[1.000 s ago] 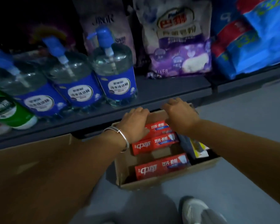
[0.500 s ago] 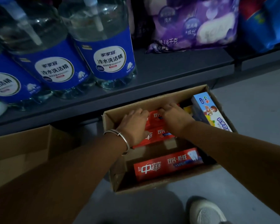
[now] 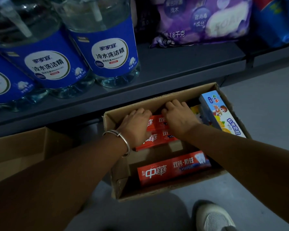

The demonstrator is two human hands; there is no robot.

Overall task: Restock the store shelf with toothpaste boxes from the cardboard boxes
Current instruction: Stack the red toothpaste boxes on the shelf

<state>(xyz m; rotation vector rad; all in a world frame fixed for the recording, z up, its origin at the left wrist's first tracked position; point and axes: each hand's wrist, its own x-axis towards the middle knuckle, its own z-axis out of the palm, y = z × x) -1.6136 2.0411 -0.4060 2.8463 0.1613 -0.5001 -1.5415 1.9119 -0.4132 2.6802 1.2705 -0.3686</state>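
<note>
An open cardboard box point(image 3: 158, 191) sits on the floor under the shelf edge. Inside it, red toothpaste boxes point(image 3: 158, 139) lie stacked at the back, and one more red toothpaste box point(image 3: 173, 169) lies alone at the front. My left hand point(image 3: 135, 125), with a bracelet on its wrist, lies over the left end of the stack, fingers curled down behind the far edge. My right hand point(image 3: 178, 117) grips the right end the same way. A blue children's toothpaste box point(image 3: 222, 115) leans against the right wall of the cardboard box.
The dark grey shelf point(image 3: 182, 64) runs just above the box, with large blue-labelled detergent bottles point(image 3: 110, 52) at left and a purple bag point(image 3: 203, 19) at right. A second cardboard box point(image 3: 23, 147) stands at left. My shoe point(image 3: 213, 217) is on the grey floor.
The view has dropped and moved closer to the box. Both hands have slid from the box's far rim down onto the stacked red toothpaste boxes and stay there.
</note>
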